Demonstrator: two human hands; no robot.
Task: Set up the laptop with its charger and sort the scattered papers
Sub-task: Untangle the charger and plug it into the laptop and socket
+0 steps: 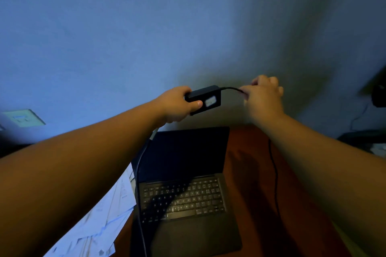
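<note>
We are working above the open laptop [183,175], papers [108,215] lying beside it: our left hand [177,104] is gripping the charger brick [204,99], our right hand [263,96] is pinching its cable [229,88] just beyond the fingertips.

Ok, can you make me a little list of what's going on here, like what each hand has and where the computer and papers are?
left hand: grips the black charger brick, held up in the air
right hand: pinches the thin black cable that comes out of the brick
laptop: open on the reddish table, screen dark
papers: scattered white sheets, left of the laptop
wall socket: on the wall, far left
charger plugged in: cannot tell
</note>
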